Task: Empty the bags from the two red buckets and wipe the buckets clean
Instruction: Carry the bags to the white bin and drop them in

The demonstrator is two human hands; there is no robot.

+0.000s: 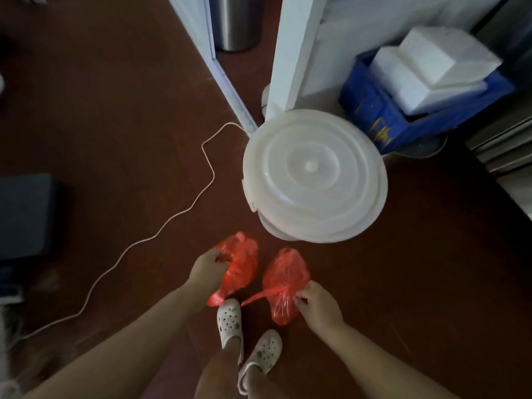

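Two bags of thin, translucent red plastic film, crinkled and faintly glossy, are seen: the left bag [241, 259] is gripped by the left hand [207, 268], and the right bag [283, 279] is pinched at its knotted neck by the right hand [318, 305]. A white tub [315, 175] of smooth, semi-translucent plastic is shown with a ridged lid and a soft sheen. The floor [115, 96] is presented as a smooth, matt reddish-brown surface. A cylindrical bin [236, 23] of brushed metal is visible. White blocks [431, 64] with a matt, foam-like look are stacked in a blue container [374, 113] of glossy material. The clogs [230, 321] are moulded from perforated, matt white plastic. The cable [161, 230] is sheathed in smooth pale plastic.
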